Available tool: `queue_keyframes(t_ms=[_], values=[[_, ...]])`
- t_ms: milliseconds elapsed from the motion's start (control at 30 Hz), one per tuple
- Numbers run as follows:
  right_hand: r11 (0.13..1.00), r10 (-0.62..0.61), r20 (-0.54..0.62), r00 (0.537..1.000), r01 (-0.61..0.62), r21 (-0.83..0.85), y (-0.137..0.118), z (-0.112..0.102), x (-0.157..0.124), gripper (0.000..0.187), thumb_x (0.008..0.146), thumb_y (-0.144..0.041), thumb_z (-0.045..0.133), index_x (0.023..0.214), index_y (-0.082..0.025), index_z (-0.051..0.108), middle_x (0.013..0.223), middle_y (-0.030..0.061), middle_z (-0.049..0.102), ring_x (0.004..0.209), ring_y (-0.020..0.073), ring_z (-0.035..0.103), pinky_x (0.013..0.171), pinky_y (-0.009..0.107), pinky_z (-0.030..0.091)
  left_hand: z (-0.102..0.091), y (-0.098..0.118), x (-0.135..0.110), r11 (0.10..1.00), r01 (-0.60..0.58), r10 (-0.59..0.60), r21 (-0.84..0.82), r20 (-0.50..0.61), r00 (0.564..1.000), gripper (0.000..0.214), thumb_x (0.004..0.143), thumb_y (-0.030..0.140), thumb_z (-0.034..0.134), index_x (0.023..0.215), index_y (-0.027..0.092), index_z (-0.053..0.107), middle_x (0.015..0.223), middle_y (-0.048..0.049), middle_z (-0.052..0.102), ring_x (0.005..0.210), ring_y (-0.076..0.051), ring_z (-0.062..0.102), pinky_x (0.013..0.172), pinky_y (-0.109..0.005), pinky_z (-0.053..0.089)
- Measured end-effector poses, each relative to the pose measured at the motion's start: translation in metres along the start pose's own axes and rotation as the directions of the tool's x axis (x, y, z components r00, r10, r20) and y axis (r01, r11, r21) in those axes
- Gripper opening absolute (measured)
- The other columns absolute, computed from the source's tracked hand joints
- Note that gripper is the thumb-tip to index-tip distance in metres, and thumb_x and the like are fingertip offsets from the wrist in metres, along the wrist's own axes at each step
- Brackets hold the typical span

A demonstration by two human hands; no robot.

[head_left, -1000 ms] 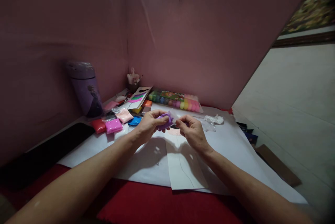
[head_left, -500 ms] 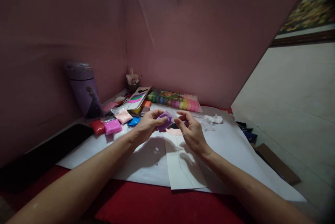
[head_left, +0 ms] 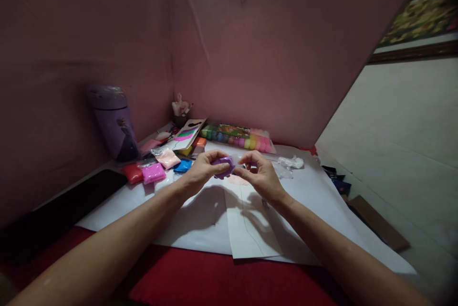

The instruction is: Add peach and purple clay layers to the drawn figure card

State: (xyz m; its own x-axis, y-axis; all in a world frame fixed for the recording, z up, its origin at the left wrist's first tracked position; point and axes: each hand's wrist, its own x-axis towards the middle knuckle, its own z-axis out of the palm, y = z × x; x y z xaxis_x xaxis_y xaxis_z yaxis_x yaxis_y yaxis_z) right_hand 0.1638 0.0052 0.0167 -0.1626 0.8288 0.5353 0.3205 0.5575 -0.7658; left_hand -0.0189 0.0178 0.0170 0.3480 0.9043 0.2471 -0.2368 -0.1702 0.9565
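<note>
My left hand (head_left: 204, 168) is closed on a purple packet of modelling clay (head_left: 223, 167), its thumb pressed across the top. Just to the right, my right hand (head_left: 260, 172) pinches thumb against fingers beside the packet's clear plastic edge (head_left: 236, 159). Whatever lies between those fingertips is too small to make out. Both hands are raised over a white paper sheet (head_left: 251, 229) with a thin drawn line; a pale pink patch (head_left: 238, 180) at its top is partly hidden by them.
Packets in red (head_left: 133, 173), magenta (head_left: 153, 173), peach (head_left: 166, 158) and blue (head_left: 183, 165) lie left of my hands. Behind stand a purple tumbler (head_left: 116, 127) and a multicoloured clay pack (head_left: 238, 137). Crumpled clear plastic (head_left: 290, 163) rests on the right. A black slab (head_left: 64, 210) lies front left.
The purple packet has turned in my left hand and looks rounder. My right hand's fingers have shifted slightly down along the clear plastic edge. The things on the table stay put.
</note>
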Motion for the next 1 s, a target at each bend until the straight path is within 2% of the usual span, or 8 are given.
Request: queue_keyframes(t_ms=[67,133,300,433,667,833,1000], values=[[0.999,0.038,0.071,0.997,-0.037,-0.016,0.001,-0.003,0.003,0.022,0.072,-0.036,0.074,0.073,-0.02,0.059,0.081,0.0003,0.052,0.07,0.0143,0.048,0.06,0.028,0.042,0.0,-0.001,0.0,1.0,0.01,-0.01,0.018,-0.003,1.0,0.034,0.063,0.033,0.084,0.081,0.012,0.065,0.064,-0.0007,0.063,0.056,-0.01,0.055,0.057,-0.025,0.042],[0.998,0.022,0.111,0.994,-0.014,-0.066,0.0,-0.006,0.004,0.019,0.071,-0.033,0.076,0.072,-0.02,0.061,0.081,-0.0001,0.051,0.071,0.0142,0.049,0.062,0.028,0.041,0.0,-0.002,0.0,0.999,0.017,-0.017,0.029,-0.004,1.0,0.033,0.063,0.033,0.084,0.081,0.011,0.065,0.064,-0.0008,0.063,0.056,-0.01,0.055,0.057,-0.025,0.041],[0.987,-0.07,0.108,0.992,0.085,-0.138,-0.009,-0.01,0.004,0.013,0.072,-0.023,0.075,0.08,-0.021,0.065,0.084,0.0007,0.054,0.072,0.0142,0.047,0.066,0.029,0.04,-0.002,-0.003,0.0,1.0,0.011,-0.011,0.006,-0.009,1.0,0.03,0.067,0.033,0.081,0.083,0.013,0.066,0.067,-0.0008,0.062,0.057,-0.01,0.053,0.057,-0.024,0.039],[0.993,-0.063,0.12,0.991,0.074,-0.091,-0.01,-0.01,0.004,0.012,0.075,-0.025,0.073,0.073,-0.021,0.062,0.082,0.001,0.053,0.073,0.0149,0.048,0.064,0.029,0.04,-0.002,-0.003,-0.001,0.999,0.025,-0.025,0.02,0.006,1.0,0.029,0.067,0.033,0.08,0.082,0.013,0.066,0.066,-0.0016,0.063,0.057,-0.01,0.053,0.057,-0.025,0.039],[0.999,-0.037,0.206,0.978,0.038,-0.002,-0.01,-0.01,0.005,0.004,0.075,-0.021,0.068,0.079,-0.022,0.066,0.087,0.0023,0.054,0.077,0.0164,0.05,0.063,0.028,0.04,0.0,-0.003,-0.003,0.997,0.068,-0.069,0.026,0.043,0.997,0.03,0.068,0.033,0.08,0.084,0.013,0.065,0.066,-0.0022,0.064,0.059,-0.011,0.056,0.058,-0.025,0.038],[0.999,-0.033,0.181,0.983,0.032,0.01,-0.013,-0.016,0.008,0.011,0.073,-0.026,0.072,0.082,-0.021,0.067,0.09,0.0029,0.056,0.077,0.016,0.049,0.062,0.029,0.04,0.001,0.0,-0.003,0.998,0.061,-0.061,-0.01,0.013,0.998,0.032,0.065,0.034,0.082,0.081,0.012,0.065,0.067,-0.0024,0.063,0.057,-0.011,0.055,0.056,-0.025,0.037],[0.998,-0.045,0.153,0.987,0.049,-0.025,-0.013,-0.014,0.006,0.009,0.071,-0.019,0.07,0.079,-0.022,0.067,0.086,0.0014,0.055,0.077,0.0153,0.05,0.062,0.028,0.039,0.002,0.003,-0.003,0.998,0.062,-0.062,-0.028,0.002,0.998,0.033,0.064,0.034,0.083,0.082,0.012,0.065,0.068,-0.0027,0.064,0.058,-0.012,0.057,0.056,-0.025,0.038]])
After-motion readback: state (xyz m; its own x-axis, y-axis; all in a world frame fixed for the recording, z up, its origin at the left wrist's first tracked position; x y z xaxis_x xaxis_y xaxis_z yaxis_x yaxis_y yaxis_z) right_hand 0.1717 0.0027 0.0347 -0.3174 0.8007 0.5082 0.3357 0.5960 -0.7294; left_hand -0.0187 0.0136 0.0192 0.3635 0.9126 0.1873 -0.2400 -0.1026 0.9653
